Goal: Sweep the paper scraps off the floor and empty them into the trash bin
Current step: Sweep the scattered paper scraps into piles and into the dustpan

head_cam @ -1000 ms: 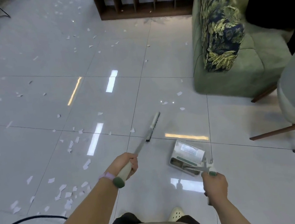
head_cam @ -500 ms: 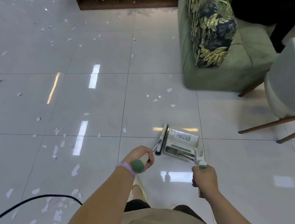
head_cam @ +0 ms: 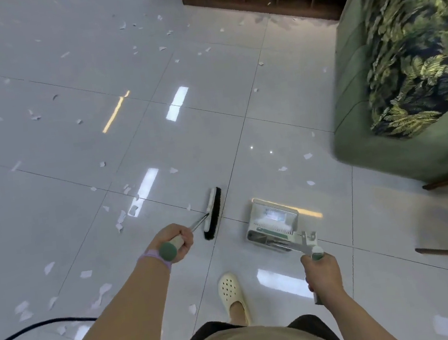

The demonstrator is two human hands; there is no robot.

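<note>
Sweeping is the step in hand, and it looks far from finished. Your left hand (head_cam: 174,242) is wrapped around the green-tipped grip of the broom (head_cam: 213,213), and the broom head sits on the floor (head_cam: 235,89) just left of the dustpan (head_cam: 273,224), with a gap between them. Your right hand (head_cam: 322,273) is closed around the dustpan handle, and the pan rests on the tile with its mouth pointing away from you. Most paper scraps (head_cam: 122,220) lie to the left of the broom and farther out across the tiles; a few more lie ahead of the pan near the green sofa (head_cam: 365,113). No trash bin is visible.

For the next move, I judge you need to reach the broom out past the nearest scraps and pull them toward the pan mouth, keeping the pan edge flat on the floor so the thin pieces do not slip under it.

Compared with half a second ago, the broom head no longer touches the side of the dustpan; it stands apart to the left. Both hands hold as before.
</note>
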